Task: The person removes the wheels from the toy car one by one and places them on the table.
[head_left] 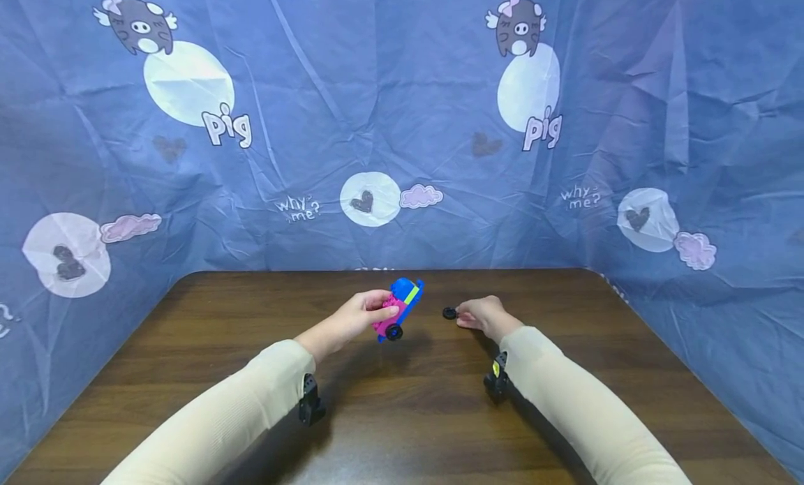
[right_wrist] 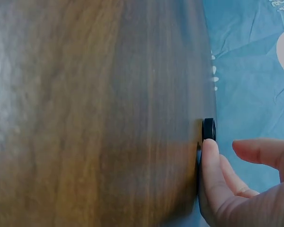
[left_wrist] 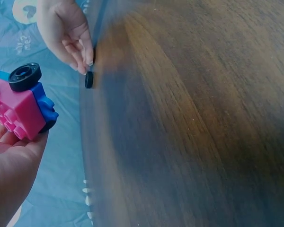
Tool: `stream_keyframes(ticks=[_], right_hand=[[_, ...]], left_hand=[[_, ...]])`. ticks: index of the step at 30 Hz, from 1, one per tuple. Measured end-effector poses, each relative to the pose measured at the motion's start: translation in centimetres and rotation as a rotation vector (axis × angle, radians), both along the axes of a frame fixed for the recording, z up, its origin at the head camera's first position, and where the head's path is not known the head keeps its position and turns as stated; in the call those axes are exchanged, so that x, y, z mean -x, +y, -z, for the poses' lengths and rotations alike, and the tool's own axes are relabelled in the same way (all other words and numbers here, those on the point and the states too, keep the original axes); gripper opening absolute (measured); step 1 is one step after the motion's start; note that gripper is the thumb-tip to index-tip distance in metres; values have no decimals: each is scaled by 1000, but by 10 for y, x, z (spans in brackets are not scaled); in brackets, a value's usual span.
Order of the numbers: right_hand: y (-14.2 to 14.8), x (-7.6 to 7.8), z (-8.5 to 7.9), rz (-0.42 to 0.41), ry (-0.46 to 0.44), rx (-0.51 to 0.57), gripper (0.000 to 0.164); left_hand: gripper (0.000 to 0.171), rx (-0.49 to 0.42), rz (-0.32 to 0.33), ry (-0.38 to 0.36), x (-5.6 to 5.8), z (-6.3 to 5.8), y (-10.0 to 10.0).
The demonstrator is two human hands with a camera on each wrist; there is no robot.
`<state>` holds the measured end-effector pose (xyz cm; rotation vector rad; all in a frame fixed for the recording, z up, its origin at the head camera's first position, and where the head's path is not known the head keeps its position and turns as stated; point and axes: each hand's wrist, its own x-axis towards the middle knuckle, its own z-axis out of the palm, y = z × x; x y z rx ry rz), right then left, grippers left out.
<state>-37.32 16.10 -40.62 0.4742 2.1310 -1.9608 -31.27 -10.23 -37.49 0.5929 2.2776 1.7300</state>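
My left hand (head_left: 370,310) grips a small toy car (head_left: 402,308) of building blocks, holding it tilted above the table with the thumb on its near side. Pink blocks with studs make up its body, along with blue parts and a yellow-green strip. A black wheel (left_wrist: 25,77) sits on the side facing the camera. To the right, a loose black wheel (right_wrist: 209,130) lies on the table. Fingertips of my right hand (head_left: 484,314) are right at this wheel's edge, and in the right wrist view the thumb stands apart from it.
Both hands are over the far half of a brown wooden table (head_left: 402,415). Behind its back edge hangs a blue cloth (head_left: 402,122) printed with pigs and hearts. Black wrist devices show below the left sleeve (head_left: 264,380) and the right sleeve (head_left: 565,387).
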Motion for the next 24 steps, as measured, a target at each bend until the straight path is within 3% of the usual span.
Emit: stream_keyframes(ticks=[11,20,24], right_hand=[[1,-11,-8,-35,-33,3,53],[3,-21,-18,-72,-18,45,49],[0,-25,-23,-97,-5,72,47]], left_hand=[[38,-2,16,-3,3,2,2],[42,6,-52,-38,3,-3,4],[41,-5,-53,-25,3,-7,5]])
